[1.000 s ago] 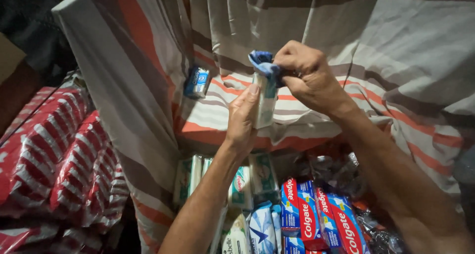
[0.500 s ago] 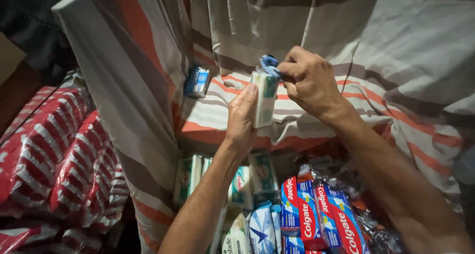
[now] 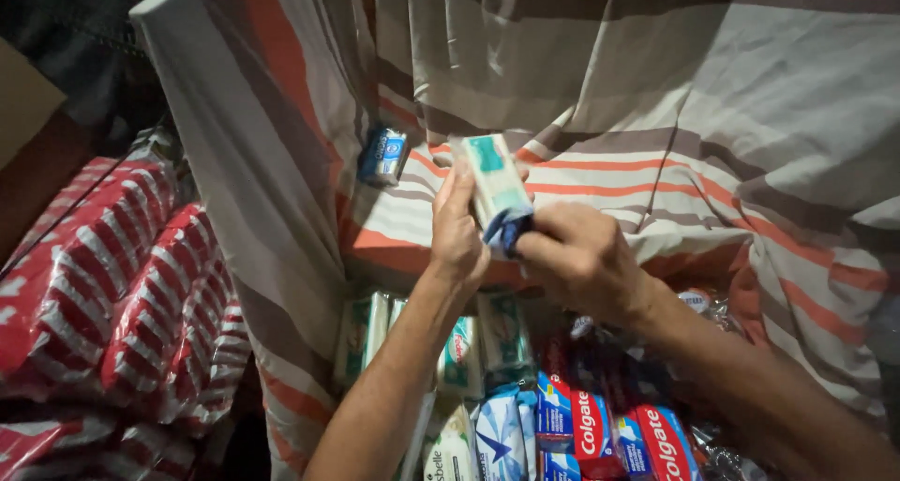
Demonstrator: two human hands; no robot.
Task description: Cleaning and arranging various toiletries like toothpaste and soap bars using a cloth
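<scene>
A person's two bare hands meet above an open striped sack, working on a small wrapped soap bar held up in the middle of the view. The left hand stands upright with its fingers closed along the left side of the pale bar, whose upper end shows a teal patch and tilts slightly to the left. The right hand comes in from the lower right, its fingers pinched shut on a dark blue piece of wrapping at the bar's lower end; what that blue piece is cannot be told more closely. The bar hangs clear of the sack's cloth, a fabric of broad grey, cream and orange stripes that rises behind both hands. A small blue packet lies alone on the cloth, up and to the left of the held bar. Below the wrists, packed goods fill the sack's mouth: green-and-white wrapped soap bars on the left, red-and-blue toothpaste boxes on the right, and a white-and-blue pouch between them. Bundles in red-and-white plastic wrap are stacked outside the sack at the left edge.
</scene>
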